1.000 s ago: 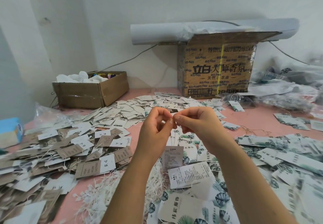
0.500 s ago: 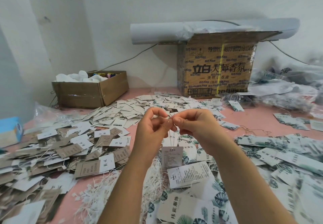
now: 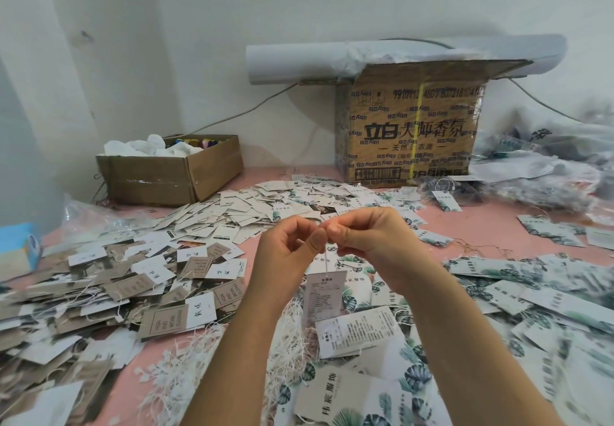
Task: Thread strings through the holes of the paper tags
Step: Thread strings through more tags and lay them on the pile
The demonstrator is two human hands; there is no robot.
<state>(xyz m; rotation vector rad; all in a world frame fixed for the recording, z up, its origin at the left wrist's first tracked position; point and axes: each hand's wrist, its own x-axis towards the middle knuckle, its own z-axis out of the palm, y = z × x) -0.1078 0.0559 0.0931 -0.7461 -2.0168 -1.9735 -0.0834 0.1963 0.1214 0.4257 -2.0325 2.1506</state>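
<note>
My left hand (image 3: 287,252) and my right hand (image 3: 375,243) meet fingertip to fingertip above the middle of the pink table (image 3: 478,223). Between them they pinch the top of a thin white string (image 3: 327,257). A white printed paper tag (image 3: 324,294) hangs from that string just below the hands. A loose heap of white strings (image 3: 179,372) lies under my left forearm. Leaf-printed tags (image 3: 545,289) cover the table on the right and under my arms.
A pile of brown and white strung tags (image 3: 109,289) fills the left side. A low open carton (image 3: 172,173) stands at the back left, a tall printed carton (image 3: 408,133) with a grey roll (image 3: 299,63) on it at the back. Plastic bags (image 3: 551,166) lie at right.
Both hands have stayed together at the same spot, with only small finger movements on the string. The tag still hangs below them.
</note>
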